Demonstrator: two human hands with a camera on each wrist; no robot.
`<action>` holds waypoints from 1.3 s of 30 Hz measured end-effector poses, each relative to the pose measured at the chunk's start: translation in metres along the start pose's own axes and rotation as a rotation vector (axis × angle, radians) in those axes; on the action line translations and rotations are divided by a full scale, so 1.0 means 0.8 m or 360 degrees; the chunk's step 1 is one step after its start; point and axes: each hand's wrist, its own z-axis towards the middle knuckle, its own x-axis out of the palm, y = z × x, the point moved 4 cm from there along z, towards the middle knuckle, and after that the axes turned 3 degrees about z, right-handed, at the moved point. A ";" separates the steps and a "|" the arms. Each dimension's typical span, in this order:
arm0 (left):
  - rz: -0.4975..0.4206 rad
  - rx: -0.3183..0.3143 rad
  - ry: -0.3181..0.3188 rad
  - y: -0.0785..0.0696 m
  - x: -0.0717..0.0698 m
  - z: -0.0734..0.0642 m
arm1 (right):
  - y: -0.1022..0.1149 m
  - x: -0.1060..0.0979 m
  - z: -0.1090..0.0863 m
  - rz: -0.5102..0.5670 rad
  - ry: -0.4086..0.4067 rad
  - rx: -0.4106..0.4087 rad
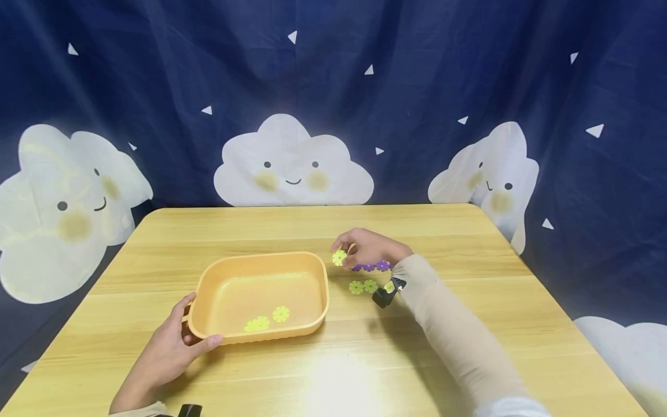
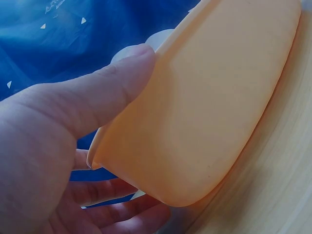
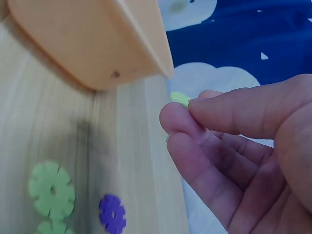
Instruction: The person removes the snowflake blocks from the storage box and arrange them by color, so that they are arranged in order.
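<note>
An orange plastic basin [image 1: 213,289] stands on the wooden table, with several yellow-green notched discs [image 1: 281,314] on its floor near the front wall. At the basin's left end my left hand [image 1: 169,347] grips the corner, thumb over the rim and fingers beneath the outside. Just right of the basin my right hand [image 1: 372,248] pinches one yellow-green notched disc [image 1: 339,258] between thumb and fingertips, raised off the table. In the right wrist view only the edge of that disc [image 3: 179,98] shows past the fingers.
Under and beside the right hand lie several purple notched discs [image 1: 383,266]. Closer to me lie green notched discs [image 1: 356,287]. A dark blue curtain [image 1: 406,104] with cloud faces hangs behind the wooden table [image 1: 469,260].
</note>
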 end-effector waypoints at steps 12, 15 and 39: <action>-0.0020 -0.0012 0.0006 0.003 0.001 0.000 | -0.038 -0.004 -0.032 0.0085 -0.0033 0.0005; -0.0024 -0.0012 0.0004 0.003 0.001 0.000 | -0.047 -0.005 -0.039 0.0109 -0.0043 0.0031; -0.0026 -0.0003 -0.0004 0.002 0.001 0.000 | -0.096 -0.006 -0.079 -0.0040 -0.0067 0.0055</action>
